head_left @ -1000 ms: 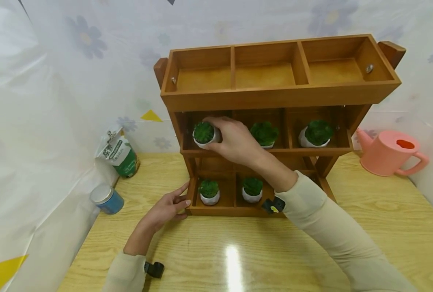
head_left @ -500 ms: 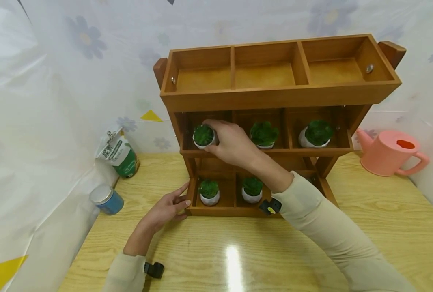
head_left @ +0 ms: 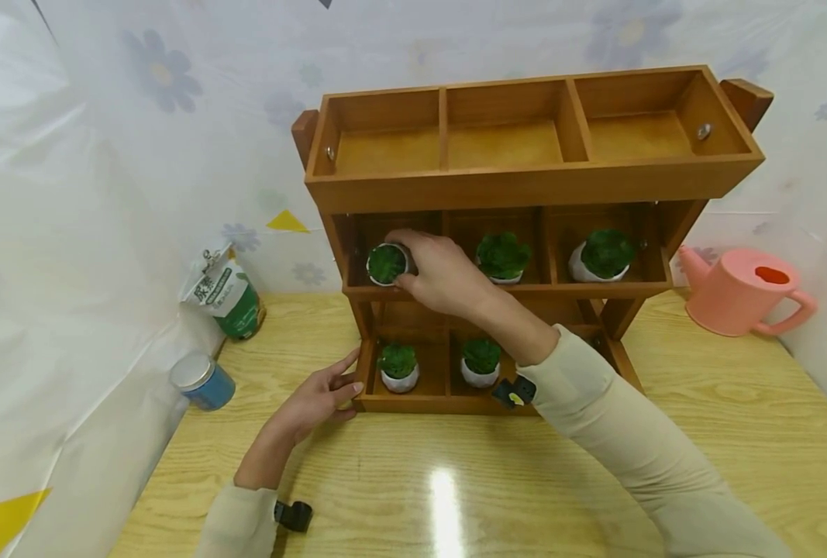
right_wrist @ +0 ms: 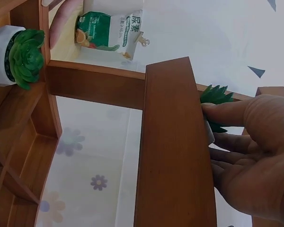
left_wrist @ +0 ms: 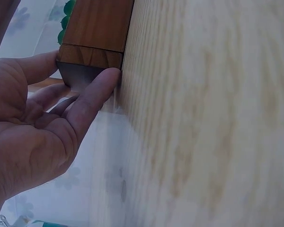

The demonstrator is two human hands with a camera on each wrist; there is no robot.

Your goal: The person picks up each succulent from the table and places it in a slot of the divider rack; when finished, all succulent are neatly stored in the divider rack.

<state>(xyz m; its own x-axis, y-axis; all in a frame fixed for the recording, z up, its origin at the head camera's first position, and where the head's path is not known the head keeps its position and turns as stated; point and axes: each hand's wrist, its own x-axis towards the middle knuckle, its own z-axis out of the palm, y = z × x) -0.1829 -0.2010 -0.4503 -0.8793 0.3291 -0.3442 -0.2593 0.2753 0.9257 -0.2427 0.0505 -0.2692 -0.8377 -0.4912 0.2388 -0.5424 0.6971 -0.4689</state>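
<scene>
A three-tier wooden shelf [head_left: 525,182] with compartments stands on the table. In the head view my right hand [head_left: 444,271] reaches into the left compartment of the middle tier. Its thumb and fingers hold the white pot of a potted succulent [head_left: 387,264], tipped so its green top faces the camera. In the right wrist view, the tier's front board hides most of that pot, and leaves [right_wrist: 217,95] show above my thumb. My left hand [head_left: 315,399] grips the lower left corner of the shelf; the left wrist view shows its digits on the wooden end [left_wrist: 90,56].
More potted succulents sit in the middle tier [head_left: 502,257] and bottom tier [head_left: 399,368]. A blue jar [head_left: 204,381] and a clipped green-and-white bag [head_left: 228,294] stand left of the shelf, a pink watering can [head_left: 744,294] right. Patterned sheeting [head_left: 197,178] hangs behind.
The succulent in my right hand has tilted forward and shifted slightly left and down within its compartment. My right wrist has moved a little left. The left hand keeps its place.
</scene>
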